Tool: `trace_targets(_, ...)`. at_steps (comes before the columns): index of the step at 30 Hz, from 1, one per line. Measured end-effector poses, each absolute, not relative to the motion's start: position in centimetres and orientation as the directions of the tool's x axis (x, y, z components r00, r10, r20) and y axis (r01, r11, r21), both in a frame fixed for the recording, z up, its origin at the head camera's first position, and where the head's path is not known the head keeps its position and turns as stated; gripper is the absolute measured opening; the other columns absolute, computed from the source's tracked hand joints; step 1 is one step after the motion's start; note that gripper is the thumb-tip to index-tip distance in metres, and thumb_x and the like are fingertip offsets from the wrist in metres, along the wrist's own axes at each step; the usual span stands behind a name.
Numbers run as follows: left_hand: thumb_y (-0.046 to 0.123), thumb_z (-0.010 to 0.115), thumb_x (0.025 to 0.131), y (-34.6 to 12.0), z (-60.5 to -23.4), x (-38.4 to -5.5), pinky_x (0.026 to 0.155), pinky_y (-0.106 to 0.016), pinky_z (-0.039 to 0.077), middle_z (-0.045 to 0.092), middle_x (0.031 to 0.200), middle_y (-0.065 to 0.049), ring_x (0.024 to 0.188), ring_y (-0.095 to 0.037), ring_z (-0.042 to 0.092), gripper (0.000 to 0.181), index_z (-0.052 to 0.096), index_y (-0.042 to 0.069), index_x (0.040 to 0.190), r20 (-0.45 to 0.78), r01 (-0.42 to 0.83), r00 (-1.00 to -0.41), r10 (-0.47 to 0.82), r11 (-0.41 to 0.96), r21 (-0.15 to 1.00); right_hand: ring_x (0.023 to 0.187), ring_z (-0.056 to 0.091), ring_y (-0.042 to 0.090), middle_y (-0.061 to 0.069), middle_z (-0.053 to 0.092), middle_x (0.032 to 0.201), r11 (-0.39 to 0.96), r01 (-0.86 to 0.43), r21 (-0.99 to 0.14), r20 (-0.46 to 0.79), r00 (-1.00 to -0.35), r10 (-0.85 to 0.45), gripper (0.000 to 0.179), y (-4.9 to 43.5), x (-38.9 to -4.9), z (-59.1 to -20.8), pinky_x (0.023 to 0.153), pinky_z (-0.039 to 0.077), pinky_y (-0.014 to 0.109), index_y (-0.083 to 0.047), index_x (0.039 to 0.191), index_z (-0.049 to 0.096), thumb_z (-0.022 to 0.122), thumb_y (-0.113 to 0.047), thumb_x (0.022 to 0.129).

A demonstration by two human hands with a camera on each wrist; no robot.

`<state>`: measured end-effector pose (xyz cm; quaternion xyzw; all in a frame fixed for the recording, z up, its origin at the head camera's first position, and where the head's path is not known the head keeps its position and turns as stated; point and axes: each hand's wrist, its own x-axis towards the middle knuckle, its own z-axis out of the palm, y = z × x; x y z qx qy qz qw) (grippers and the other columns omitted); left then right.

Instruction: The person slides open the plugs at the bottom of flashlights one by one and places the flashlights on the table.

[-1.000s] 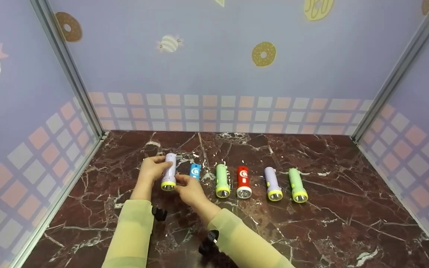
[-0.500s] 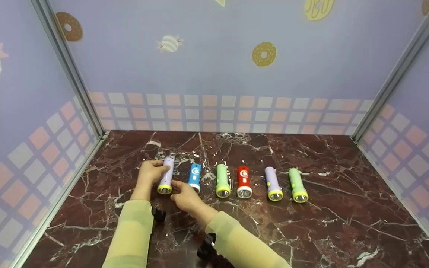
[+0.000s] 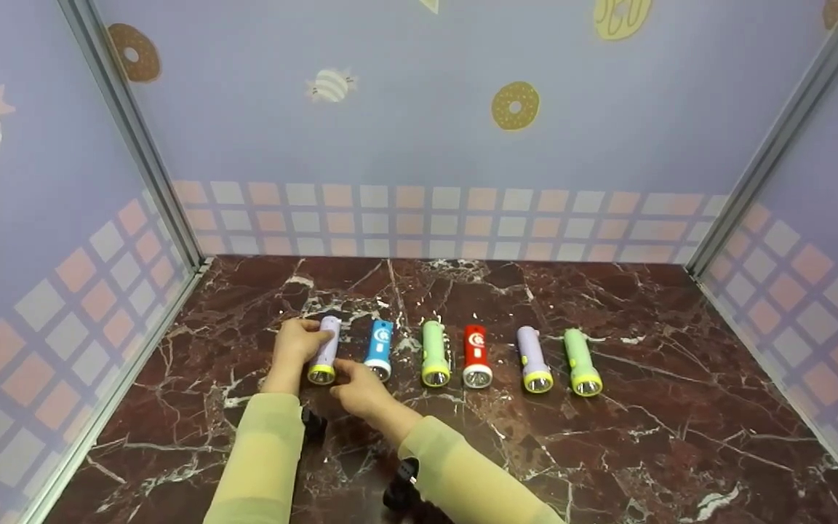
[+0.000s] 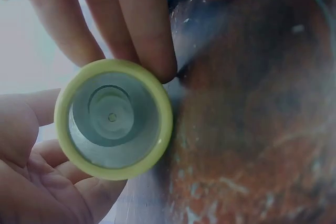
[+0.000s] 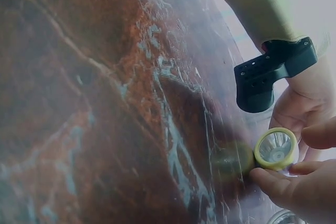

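Observation:
At the left end of a row, my left hand [image 3: 295,346] grips a pale purple flashlight [image 3: 327,347] with its thumb and fingers. The flashlight's yellow-rimmed lens [image 4: 115,119] faces me, and its rim lies right at the marble surface. My right hand [image 3: 362,393] is at the right side of the lens end, its extended fingertips touching the rim. In the right wrist view, a fingertip [image 5: 265,179] of this hand lies along the yellow rim. Just right of the purple one lies a blue flashlight [image 3: 380,346] with a white head, partly covered by my right hand.
Farther right lie a green flashlight [image 3: 433,353], a red flashlight [image 3: 476,355], a second purple flashlight [image 3: 533,359] and another green flashlight [image 3: 582,362], lenses toward me. The dark red marble table [image 3: 666,437] is bounded by patterned panels [image 3: 419,145] at back and sides.
The purple flashlight has come slightly toward me and down, held in my left hand. My right hand has drawn back a little, uncovering more of the blue flashlight.

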<state>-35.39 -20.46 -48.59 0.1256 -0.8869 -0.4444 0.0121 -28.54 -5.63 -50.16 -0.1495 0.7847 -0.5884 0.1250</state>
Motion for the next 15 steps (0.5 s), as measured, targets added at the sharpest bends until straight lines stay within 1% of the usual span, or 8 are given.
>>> trace_targets(6, 0.018, 0.070, 0.093, -20.45, -48.40, -35.40, 0.105, -0.049, 0.052, 0.063, 0.133, -0.031, 0.121, -0.046, 0.062, 0.046, 0.064, -0.011, 0.129, -0.082, -0.209, -0.969, -0.232, 0.597, 0.774, 0.128, 0.061, 0.033, 0.026, 0.064, 0.136, 0.233, -0.099, -0.967, -0.004, -0.915, -0.404, 0.057, -5.76, -28.54, -50.27, 0.109, 0.051, 0.040, 0.013, 0.140, 0.053, 0.057, 0.011, 0.084)
trace_targets(9, 0.017, 0.070, 0.092, -20.48, -48.49, -35.41, 0.105, -0.050, 0.051, 0.063, 0.133, -0.032, 0.121, -0.046, 0.062, 0.046, 0.065, -0.012, 0.128, -0.076, -0.203, -0.971, -0.228, 0.606, 0.769, 0.129, 0.060, 0.032, 0.026, 0.063, 0.138, 0.245, -0.099, -0.965, -0.008, -0.915, -0.403, 0.057, -5.77, -28.46, -50.23, 0.108, 0.051, 0.039, 0.013, 0.141, 0.052, 0.057, 0.010, 0.084)
trace_targets(15, 0.017, 0.070, 0.093, -20.63, -48.80, -35.41, 0.106, -0.050, 0.050, 0.064, 0.132, -0.032, 0.120, -0.046, 0.062, 0.045, 0.065, -0.013, 0.126, -0.075, -0.200, -0.971, -0.226, 0.604, 0.771, 0.127, 0.060, 0.032, 0.026, 0.062, 0.138, 0.254, -0.106, -0.961, -0.007, -0.913, -0.408, 0.056, -5.79, -28.39, -50.24, 0.103, 0.053, 0.036, 0.014, 0.140, 0.053, 0.057, 0.010, 0.084)
